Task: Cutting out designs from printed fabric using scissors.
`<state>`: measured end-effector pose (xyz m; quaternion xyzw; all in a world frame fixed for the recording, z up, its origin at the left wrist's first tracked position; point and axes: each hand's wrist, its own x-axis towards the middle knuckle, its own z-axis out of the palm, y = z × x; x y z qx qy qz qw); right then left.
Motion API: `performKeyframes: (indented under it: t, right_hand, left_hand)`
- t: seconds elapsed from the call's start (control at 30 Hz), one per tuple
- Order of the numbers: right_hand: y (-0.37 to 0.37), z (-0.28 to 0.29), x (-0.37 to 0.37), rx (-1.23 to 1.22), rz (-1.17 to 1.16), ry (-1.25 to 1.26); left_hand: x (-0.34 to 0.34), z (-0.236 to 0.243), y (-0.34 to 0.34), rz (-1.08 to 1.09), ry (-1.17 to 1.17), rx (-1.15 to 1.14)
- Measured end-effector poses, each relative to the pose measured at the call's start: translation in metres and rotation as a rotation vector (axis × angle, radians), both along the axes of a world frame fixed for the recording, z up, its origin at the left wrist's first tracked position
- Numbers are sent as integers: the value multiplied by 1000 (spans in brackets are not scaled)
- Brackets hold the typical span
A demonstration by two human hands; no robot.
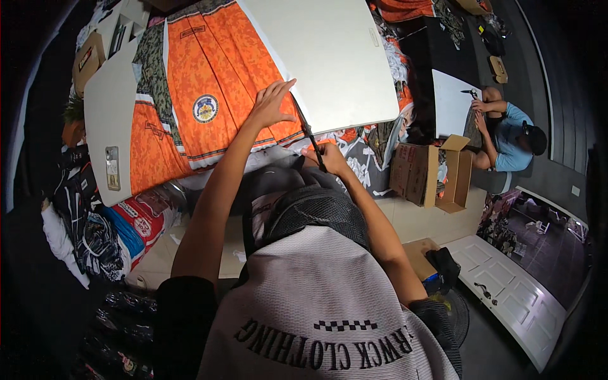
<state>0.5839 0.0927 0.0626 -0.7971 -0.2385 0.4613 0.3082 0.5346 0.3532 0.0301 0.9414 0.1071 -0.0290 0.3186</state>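
Observation:
Orange camouflage-printed fabric (218, 76) with dark seam lines and a round emblem lies over a pale board, with green camouflage cloth (152, 82) along its left side. My left hand (272, 104) rests on the fabric near its white right edge, fingers apart. My right hand (326, 158) grips long black scissors (307, 130), whose blades point away from me along that white edge, beside the corner of a white board (335, 63). The scissors' handles are partly hidden by my fingers.
A co-worker in a light blue shirt (513, 139) sits at right by another white board (451, 104), holding a tool. An open cardboard box (411, 171) stands between us. A phone (113, 168) lies at left above piled garments (88, 234). A white door (506, 272) is lower right.

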Motion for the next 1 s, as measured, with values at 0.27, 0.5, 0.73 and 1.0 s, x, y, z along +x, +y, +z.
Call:
performKeyframes:
  t: [0.27,0.5,0.73,1.0]
  right_hand:
    - [-33,40,-3,68,-130,388]
    - [-92,29,-26,221,-284,226]
    - [-115,7,-33,163,-613,316]
    - [-159,23,-83,45,-580,99]
  left_hand:
    - [-10,24,-1,126,-122,-93]
    - [-172,-46,96,839,-362,288]
    - [-379,-79,179,968,579,331]
    - [-429,-82,165,1158,697,188]
